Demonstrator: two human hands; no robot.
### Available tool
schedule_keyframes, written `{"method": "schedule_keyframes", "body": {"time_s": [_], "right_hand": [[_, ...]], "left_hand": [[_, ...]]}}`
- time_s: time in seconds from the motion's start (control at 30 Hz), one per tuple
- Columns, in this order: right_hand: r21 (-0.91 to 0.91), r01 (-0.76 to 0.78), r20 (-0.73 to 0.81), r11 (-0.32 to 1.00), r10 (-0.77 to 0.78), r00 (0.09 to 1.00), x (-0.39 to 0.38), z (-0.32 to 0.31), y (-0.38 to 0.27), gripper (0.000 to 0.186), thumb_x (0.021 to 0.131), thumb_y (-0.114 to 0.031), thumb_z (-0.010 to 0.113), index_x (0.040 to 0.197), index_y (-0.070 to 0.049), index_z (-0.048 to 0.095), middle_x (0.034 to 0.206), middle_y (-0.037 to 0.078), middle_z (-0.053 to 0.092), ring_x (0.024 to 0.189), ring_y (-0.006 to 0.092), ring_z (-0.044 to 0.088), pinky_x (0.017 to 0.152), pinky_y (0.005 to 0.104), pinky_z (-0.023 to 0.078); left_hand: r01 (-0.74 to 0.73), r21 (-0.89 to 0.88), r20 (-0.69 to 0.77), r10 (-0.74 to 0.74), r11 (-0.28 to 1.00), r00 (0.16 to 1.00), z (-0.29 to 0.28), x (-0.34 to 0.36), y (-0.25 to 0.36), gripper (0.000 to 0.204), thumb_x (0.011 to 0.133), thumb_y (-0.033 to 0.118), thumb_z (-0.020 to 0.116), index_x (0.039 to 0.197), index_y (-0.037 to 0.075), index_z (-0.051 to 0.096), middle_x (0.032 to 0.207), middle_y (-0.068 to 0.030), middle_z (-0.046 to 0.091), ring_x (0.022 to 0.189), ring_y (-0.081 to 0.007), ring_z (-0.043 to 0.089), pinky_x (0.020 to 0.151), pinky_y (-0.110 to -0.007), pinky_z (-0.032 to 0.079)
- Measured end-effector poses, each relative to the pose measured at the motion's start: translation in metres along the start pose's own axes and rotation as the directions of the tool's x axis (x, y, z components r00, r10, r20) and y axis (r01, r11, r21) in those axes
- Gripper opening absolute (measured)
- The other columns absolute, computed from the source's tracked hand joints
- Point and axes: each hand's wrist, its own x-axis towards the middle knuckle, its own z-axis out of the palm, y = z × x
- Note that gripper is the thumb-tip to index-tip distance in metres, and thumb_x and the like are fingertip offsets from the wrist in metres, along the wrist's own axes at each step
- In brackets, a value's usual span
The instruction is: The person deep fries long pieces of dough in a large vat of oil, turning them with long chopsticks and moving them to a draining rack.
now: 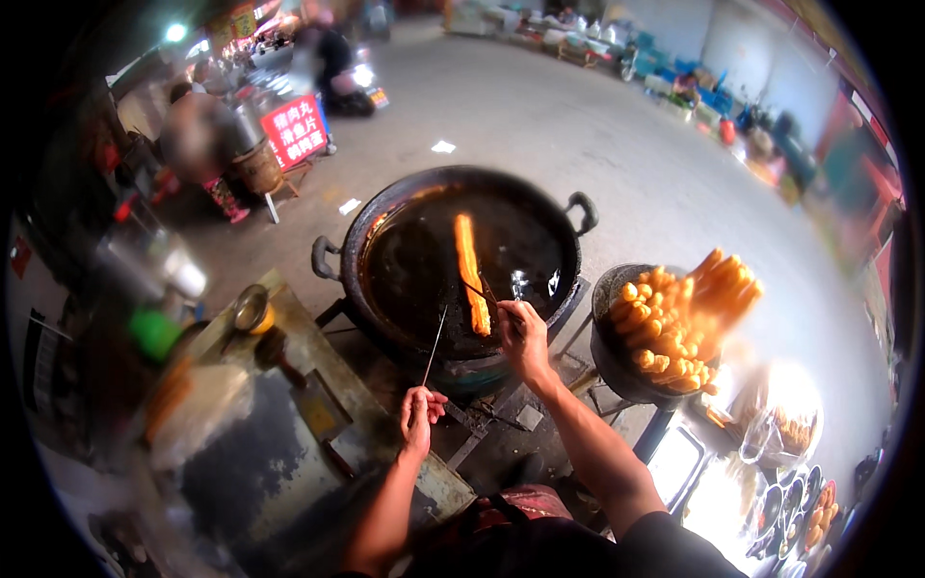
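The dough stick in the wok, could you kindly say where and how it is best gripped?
The dough stick is likely best pinched near its middle by the thin rods, coming from left and right: it is long and narrow, lying lengthwise away from the viewer in dark oil, so a crosswise central grip should balance it.

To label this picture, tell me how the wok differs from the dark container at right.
The wok is wider; the dark container is narrower. The wok holds dark liquid and one long golden dough stick; the dark container holds a whole heap of dough sticks. Both are dark and round-mouthed.
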Motion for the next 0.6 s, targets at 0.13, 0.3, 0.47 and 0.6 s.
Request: {"method": "schedule_keyframes", "body": {"time_s": [0.13, 0.3, 0.47, 0.6], "right_hand": [[0.171, -0.216, 0.047, 0.961, 0.211, 0.976, -0.01, 0.006, 0.006, 0.011, 0.099, 0.001, 0.07, 0.11, 0.002, 0.071, 0.102, 0.013, 0.071, 0.089, 0.0191, 0.073, 0.077, 0.0298, 0.058], [-0.043, -0.03, 0.033, 0.999, 0.031, 0.999, -0.014, -0.007, 0.002, 0.012, 0.096, 0.003, 0.072, 0.108, 0.002, 0.072, 0.099, 0.015, 0.072, 0.089, 0.0231, 0.075, 0.078, 0.0312, 0.059], [0.03, 0.088, -0.038, 0.996, -0.087, 0.996, -0.022, -0.008, 0.001, 0.014, 0.094, 0.006, 0.069, 0.106, 0.0, 0.072, 0.098, 0.013, 0.071, 0.084, 0.0236, 0.071, 0.072, 0.0325, 0.056], [0.083, -0.03, 0.032, 0.996, 0.028, 0.999, -0.028, -0.017, -0.015, 0.026, 0.092, 0.009, 0.067, 0.115, -0.003, 0.069, 0.102, 0.013, 0.069, 0.084, 0.0251, 0.07, 0.072, 0.0335, 0.056]], "left_hand": [[0.003, 0.01, -0.01, -0.003, 1.0, 1.0, 0.001, -0.001, 0.002, 0.03, 0.115, 0.037, 0.044, 0.106, 0.011, 0.056, 0.099, -0.0109, 0.072, 0.072, -0.0084, 0.058, 0.062, -0.022, 0.043], [0.011, -0.006, -0.001, -0.011, 1.0, 1.0, 0.002, 0.002, -0.005, 0.03, 0.114, 0.039, 0.045, 0.107, 0.012, 0.055, 0.099, -0.0108, 0.072, 0.072, -0.0089, 0.058, 0.063, -0.023, 0.043], [0.031, 0.068, -0.033, -0.029, 0.997, 0.999, -0.001, 0.0, -0.005, 0.034, 0.114, 0.044, 0.042, 0.107, 0.012, 0.053, 0.096, -0.0089, 0.071, 0.071, -0.009, 0.058, 0.061, -0.023, 0.043], [0.092, 0.128, -0.107, -0.079, 0.988, 0.991, -0.002, -0.002, -0.001, 0.042, 0.111, 0.054, 0.042, 0.107, 0.013, 0.053, 0.096, -0.0067, 0.068, 0.072, -0.0099, 0.057, 0.064, -0.025, 0.043]]}}
